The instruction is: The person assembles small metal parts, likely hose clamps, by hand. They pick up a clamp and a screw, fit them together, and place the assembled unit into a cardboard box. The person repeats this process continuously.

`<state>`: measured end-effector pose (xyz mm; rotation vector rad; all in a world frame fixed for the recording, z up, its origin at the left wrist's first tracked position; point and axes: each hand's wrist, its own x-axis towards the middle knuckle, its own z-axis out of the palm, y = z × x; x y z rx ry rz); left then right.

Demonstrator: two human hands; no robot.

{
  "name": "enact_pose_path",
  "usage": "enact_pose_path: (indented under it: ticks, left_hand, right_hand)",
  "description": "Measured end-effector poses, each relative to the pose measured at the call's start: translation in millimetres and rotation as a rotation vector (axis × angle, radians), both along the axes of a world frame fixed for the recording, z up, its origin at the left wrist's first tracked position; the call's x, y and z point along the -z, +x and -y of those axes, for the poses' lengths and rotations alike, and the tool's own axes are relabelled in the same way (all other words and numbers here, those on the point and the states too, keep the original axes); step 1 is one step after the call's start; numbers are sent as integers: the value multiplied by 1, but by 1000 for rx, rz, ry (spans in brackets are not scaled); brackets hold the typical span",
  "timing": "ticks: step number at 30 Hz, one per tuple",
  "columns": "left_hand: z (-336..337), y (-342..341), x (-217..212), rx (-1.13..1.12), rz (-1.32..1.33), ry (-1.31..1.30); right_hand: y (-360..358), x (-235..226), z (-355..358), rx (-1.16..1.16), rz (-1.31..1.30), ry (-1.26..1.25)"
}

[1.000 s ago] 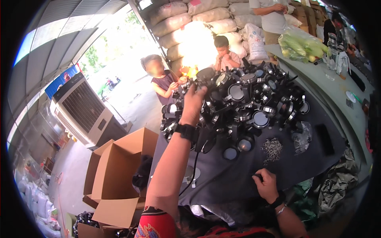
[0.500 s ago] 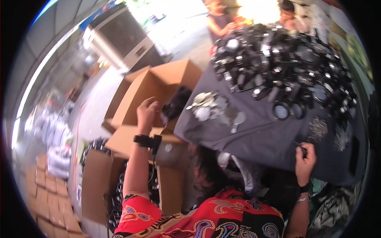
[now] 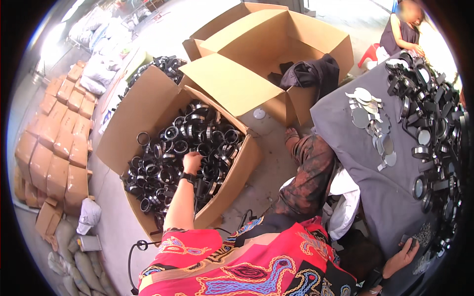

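My left hand (image 3: 192, 162) is down in an open cardboard box (image 3: 116, 130), at a heap of black rings with silvery bands (image 3: 180, 146). Its fingers are curled in among the rings; what they hold, if anything, is hidden. At the lower right, my right hand (image 3: 402, 257) grips a small dark object (image 3: 408, 242) just over the dark cloth of the table (image 3: 355, 121). Beside that hand lies a scatter of small metal pieces (image 3: 423, 234). Flat silvery discs with tabs (image 3: 363, 116) are spread on the cloth.
Black round-headed parts (image 3: 429, 133) are piled along the table's right side. A larger open carton (image 3: 252, 37) holding dark cloth (image 3: 316, 74) stands beyond the box. Stacked cartons (image 3: 59, 133) and sacks (image 3: 74, 256) line the left. Another person (image 3: 402, 32) is at the table's far end.
My view has swung left and down toward the box of rings. My left hand has gone from above the large carton into the ring box. My right hand stays by the table edge with its object.
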<state>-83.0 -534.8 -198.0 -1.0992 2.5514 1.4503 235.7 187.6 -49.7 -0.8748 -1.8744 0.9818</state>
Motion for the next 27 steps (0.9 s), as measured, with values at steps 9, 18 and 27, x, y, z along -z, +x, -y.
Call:
enact_pose_path:
  ticks: [9,18,27]
  left_hand:
    - [-59,-79,57,679,170,-631]
    - [-268,-121,-108,780,-715,-392]
    - [-377,-103,-150,1028,-805,-338]
  right_hand:
    - [-32,-40,54,69,-16,-38]
    - [-49,-27,47,10,-3,133]
    - [-41,-24,49,27,-54,222]
